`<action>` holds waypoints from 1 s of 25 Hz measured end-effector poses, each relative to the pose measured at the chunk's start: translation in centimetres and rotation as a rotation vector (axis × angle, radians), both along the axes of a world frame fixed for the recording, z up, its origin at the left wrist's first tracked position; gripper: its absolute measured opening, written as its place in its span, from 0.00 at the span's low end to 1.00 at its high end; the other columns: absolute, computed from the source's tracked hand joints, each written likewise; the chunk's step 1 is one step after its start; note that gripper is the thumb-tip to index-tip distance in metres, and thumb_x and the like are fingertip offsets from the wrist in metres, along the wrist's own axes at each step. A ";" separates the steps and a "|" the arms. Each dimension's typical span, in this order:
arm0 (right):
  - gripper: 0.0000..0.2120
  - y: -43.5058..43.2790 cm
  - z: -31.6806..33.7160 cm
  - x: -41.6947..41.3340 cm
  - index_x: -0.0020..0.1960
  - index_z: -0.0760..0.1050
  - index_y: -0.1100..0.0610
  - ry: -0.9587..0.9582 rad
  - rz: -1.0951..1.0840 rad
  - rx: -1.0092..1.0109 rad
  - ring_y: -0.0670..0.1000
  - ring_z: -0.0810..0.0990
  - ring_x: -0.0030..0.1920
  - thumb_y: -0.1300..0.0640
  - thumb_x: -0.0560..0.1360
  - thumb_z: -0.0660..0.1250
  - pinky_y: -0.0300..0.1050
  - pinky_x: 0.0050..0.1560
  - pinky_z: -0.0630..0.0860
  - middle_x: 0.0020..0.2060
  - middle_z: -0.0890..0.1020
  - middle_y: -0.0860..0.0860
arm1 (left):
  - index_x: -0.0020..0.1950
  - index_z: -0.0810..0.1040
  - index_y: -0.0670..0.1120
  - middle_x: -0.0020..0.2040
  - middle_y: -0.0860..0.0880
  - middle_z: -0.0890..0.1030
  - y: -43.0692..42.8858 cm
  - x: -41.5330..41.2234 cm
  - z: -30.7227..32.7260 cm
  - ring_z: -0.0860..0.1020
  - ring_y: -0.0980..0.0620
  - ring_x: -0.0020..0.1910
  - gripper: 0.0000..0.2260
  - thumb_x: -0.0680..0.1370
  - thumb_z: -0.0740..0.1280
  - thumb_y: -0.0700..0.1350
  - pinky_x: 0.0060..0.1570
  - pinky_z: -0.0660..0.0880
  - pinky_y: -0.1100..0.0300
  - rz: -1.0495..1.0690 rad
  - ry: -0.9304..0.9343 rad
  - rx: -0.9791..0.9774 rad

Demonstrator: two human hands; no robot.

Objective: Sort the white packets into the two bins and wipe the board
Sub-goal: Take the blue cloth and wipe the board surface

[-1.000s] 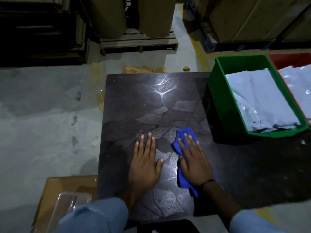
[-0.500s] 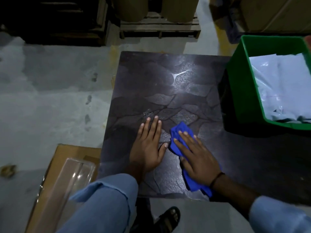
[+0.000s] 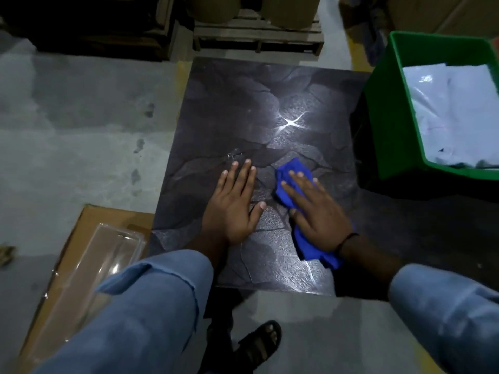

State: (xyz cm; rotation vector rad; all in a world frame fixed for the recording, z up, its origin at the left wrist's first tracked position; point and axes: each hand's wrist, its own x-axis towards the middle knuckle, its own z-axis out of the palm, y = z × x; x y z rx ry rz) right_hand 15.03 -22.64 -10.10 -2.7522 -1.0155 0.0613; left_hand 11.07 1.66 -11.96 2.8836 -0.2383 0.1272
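Now my left fingers (image 3: 243, 176) lie straight and close together, thumb splayed toward three o'clock, and my left hand (image 3: 237, 203) rests palm-down on the bare board (image 3: 237, 103). Just beside it, at three o'clock, my right fingers (image 3: 299, 184) are straight and slightly spread, pressing flat on the blue cloth (image 3: 293, 167). My right hand (image 3: 316, 211) covers the cloth's middle. One bunched end pokes out past my fingertips at eleven o'clock, and the other end trails from under my wrist at five o'clock. A dark band (image 3: 348, 237) circles that wrist. The two hands are near each other but do not touch.

Both hands sit in the board's lower half, toward its six o'clock edge. The board is dark with a cracked-stone pattern, and a bright star of glare (image 3: 288, 122) shines at twelve o'clock from my right hand.

At two o'clock from my hands stands the green bin (image 3: 383, 117), with white packets (image 3: 453, 112) piled inside it. No packet lies on the part of the board I can see.

My blue sleeves (image 3: 151, 306) come in from six o'clock. Between them, on the grey floor (image 3: 81, 117), my foot shows in a black sandal (image 3: 259, 344). At eight o'clock from the board lies a cardboard sheet (image 3: 89, 220) with a clear plastic tray (image 3: 89, 268) on it. A wooden pallet (image 3: 256, 36) sits beyond the board at twelve o'clock.
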 end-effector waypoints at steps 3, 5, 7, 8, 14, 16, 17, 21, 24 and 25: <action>0.30 3.0 0.0 1.6 0.79 0.58 0.54 0.030 -0.331 0.031 0.56 0.54 0.80 0.48 0.78 0.54 0.60 0.77 0.54 0.79 0.57 0.56 | 0.82 0.56 0.43 0.83 0.46 0.54 -0.1 -0.1 0.1 0.50 0.46 0.83 0.34 0.82 0.57 0.61 0.79 0.52 0.46 0.017 0.006 -0.014; 0.30 3.9 0.1 -2.4 0.80 0.56 0.55 0.009 -0.252 0.018 0.56 0.51 0.80 0.49 0.79 0.55 0.60 0.78 0.51 0.80 0.55 0.56 | 0.82 0.56 0.43 0.83 0.46 0.54 -0.2 -0.2 0.2 0.50 0.46 0.83 0.34 0.82 0.56 0.60 0.79 0.53 0.46 0.013 0.013 -0.013; 0.30 2.0 0.3 -6.6 0.80 0.55 0.54 0.019 -0.071 0.000 0.53 0.48 0.80 0.51 0.80 0.58 0.58 0.79 0.49 0.80 0.53 0.54 | 0.82 0.57 0.43 0.83 0.46 0.55 -0.3 -0.3 0.1 0.50 0.46 0.82 0.34 0.82 0.57 0.60 0.79 0.54 0.46 0.024 -0.001 -0.019; 0.30 0.7 0.6 -7.4 0.80 0.56 0.53 0.029 -0.038 0.015 0.52 0.48 0.80 0.52 0.80 0.59 0.57 0.79 0.50 0.80 0.53 0.52 | 0.82 0.57 0.43 0.83 0.46 0.55 -0.2 -0.3 0.1 0.51 0.46 0.82 0.34 0.82 0.57 0.60 0.79 0.54 0.46 0.028 0.000 -0.029; 0.30 3.8 -0.7 -0.1 0.79 0.59 0.54 0.013 -0.442 0.049 0.55 0.54 0.80 0.49 0.77 0.55 0.60 0.78 0.53 0.79 0.58 0.55 | 0.82 0.57 0.43 0.83 0.46 0.56 0.1 0.0 0.3 0.51 0.46 0.82 0.34 0.81 0.58 0.60 0.79 0.53 0.46 0.021 0.004 -0.027; 0.31 5.5 -0.6 -0.2 0.79 0.58 0.55 0.011 -0.459 0.046 0.56 0.53 0.80 0.50 0.77 0.55 0.59 0.78 0.51 0.79 0.57 0.57 | 0.82 0.57 0.43 0.83 0.45 0.55 0.1 0.0 0.3 0.51 0.46 0.82 0.34 0.81 0.58 0.60 0.79 0.53 0.46 0.014 0.007 -0.034; 0.31 5.6 -0.4 -1.4 0.80 0.57 0.55 0.014 -0.384 0.037 0.56 0.52 0.80 0.50 0.78 0.55 0.59 0.78 0.51 0.80 0.56 0.57 | 0.82 0.57 0.42 0.83 0.45 0.55 0.1 0.1 0.3 0.50 0.45 0.82 0.34 0.81 0.58 0.60 0.79 0.53 0.45 0.003 0.020 -0.033; 0.29 3.2 0.2 -4.7 0.80 0.56 0.54 0.027 -0.075 0.019 0.51 0.48 0.80 0.51 0.80 0.58 0.58 0.78 0.52 0.80 0.54 0.54 | 0.83 0.52 0.43 0.84 0.44 0.50 0.0 0.4 0.4 0.47 0.43 0.83 0.35 0.81 0.53 0.61 0.79 0.50 0.41 -0.015 0.087 0.042; 0.29 3.7 -0.5 -1.2 0.79 0.58 0.53 0.024 -0.199 0.040 0.53 0.51 0.80 0.50 0.79 0.58 0.59 0.78 0.52 0.80 0.56 0.53 | 0.83 0.51 0.44 0.84 0.46 0.48 0.1 0.5 0.3 0.44 0.42 0.83 0.36 0.81 0.53 0.63 0.78 0.48 0.38 0.005 0.102 0.043; 0.29 4.5 -0.7 0.7 0.79 0.59 0.53 0.021 -0.314 0.049 0.54 0.53 0.80 0.49 0.79 0.57 0.58 0.78 0.52 0.80 0.57 0.54 | 0.83 0.51 0.45 0.84 0.46 0.48 0.2 0.5 0.4 0.44 0.41 0.82 0.36 0.81 0.54 0.63 0.78 0.47 0.37 0.008 0.110 0.044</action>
